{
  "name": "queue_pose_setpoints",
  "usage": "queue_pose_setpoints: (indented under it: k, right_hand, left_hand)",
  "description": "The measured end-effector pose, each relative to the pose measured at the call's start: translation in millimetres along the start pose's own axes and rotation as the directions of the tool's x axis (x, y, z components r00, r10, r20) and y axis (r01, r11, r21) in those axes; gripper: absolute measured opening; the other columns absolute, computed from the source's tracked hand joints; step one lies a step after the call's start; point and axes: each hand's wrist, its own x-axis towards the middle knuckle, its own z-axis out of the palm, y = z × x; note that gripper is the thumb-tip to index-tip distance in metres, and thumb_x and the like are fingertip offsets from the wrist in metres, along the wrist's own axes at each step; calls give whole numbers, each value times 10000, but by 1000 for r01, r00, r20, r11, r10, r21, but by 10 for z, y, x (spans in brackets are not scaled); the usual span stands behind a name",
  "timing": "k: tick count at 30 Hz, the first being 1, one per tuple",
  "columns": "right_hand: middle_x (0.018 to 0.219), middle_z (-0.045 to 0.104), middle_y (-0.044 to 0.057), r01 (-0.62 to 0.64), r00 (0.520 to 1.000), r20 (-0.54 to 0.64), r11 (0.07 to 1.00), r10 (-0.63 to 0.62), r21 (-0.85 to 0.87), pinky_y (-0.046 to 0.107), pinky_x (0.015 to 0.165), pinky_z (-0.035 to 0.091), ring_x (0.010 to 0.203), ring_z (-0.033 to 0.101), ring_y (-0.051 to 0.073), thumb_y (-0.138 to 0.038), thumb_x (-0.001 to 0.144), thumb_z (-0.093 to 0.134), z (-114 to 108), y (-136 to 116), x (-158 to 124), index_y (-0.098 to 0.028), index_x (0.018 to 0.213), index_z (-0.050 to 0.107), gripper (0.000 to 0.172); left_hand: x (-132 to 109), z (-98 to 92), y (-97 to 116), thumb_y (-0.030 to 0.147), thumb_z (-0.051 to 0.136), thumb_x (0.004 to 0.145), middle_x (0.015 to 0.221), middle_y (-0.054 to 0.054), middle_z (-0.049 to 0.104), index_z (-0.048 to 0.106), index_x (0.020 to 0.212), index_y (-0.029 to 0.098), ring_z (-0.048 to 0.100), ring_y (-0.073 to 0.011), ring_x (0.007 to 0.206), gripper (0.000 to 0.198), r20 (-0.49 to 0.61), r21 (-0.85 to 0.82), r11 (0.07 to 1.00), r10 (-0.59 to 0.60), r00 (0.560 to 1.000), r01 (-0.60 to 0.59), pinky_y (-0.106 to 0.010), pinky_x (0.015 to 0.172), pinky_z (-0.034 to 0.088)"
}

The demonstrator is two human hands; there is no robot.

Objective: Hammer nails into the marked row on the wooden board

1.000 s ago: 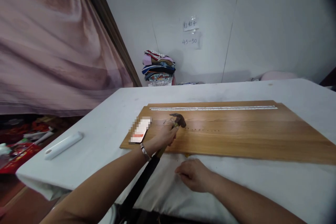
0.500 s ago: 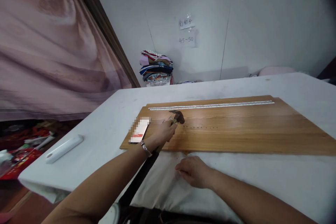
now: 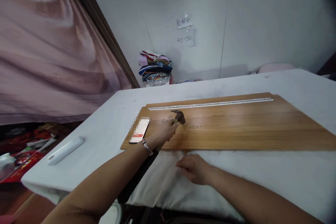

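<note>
white wall (image 3: 204, 3) stands beyond the board (image 3: 249, 122), whose near right corner runs out of view. pixel blocks blur the phone (image 3: 141, 131) on the board's left end; at the board's middle, the row of dots (image 3: 197, 126) is too small to tell as nails or holes. over the board's left part, the left hand (image 3: 166, 133) wraps its fingers round the hammer (image 3: 180, 117), hiding mid-handle; the forearm (image 3: 105, 178) covers some black grip. the hammer's head is dark, brownish and clawed. thin nails (image 3: 167, 119) show just past that hand. before the board, the right hand (image 3: 195, 168) has its fingers curled closed, tips unclear.
</note>
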Motion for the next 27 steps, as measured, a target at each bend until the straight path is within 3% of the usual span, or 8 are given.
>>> queue_pose_setpoints:
  k: [9, 17, 27]
  right_hand:
    - [801, 732, 48, -23, 999, 39, 999, 24, -25, 268, 638, 434, 743, 666, 199, -171, 862, 495, -35, -30, 12, -190, 928, 717, 233]
    - [847, 751, 76, 7, 999, -50, 999, -6, 33, 290, 693, 481, 776, 689, 215, -167, 849, 500, 10, -8, 20, -173, 987, 720, 260]
    - [897, 762, 67, 18, 997, -80, 999, -15, 43, 296, 704, 492, 804, 698, 217, -158, 854, 496, 1, 13, 6, -186, 1024, 715, 279]
  left_hand:
    - [15, 12, -44, 395, 516, 846, 528, 43, 467, 450, 696, 199, 414, -77, 377, 256, 0, 30, 1000, -3, 1000, 3, -178, 338, 319]
    - [0, -10, -5, 424, 520, 849, 554, 36, 488, 460, 722, 201, 431, -79, 407, 263, -34, -5, 1000, -25, 999, 25, -173, 347, 334]
    - [26, 23, -32, 386, 500, 850, 549, 42, 472, 453, 716, 200, 419, -78, 371, 234, 24, 58, 998, 9, 1000, -10, -188, 345, 318]
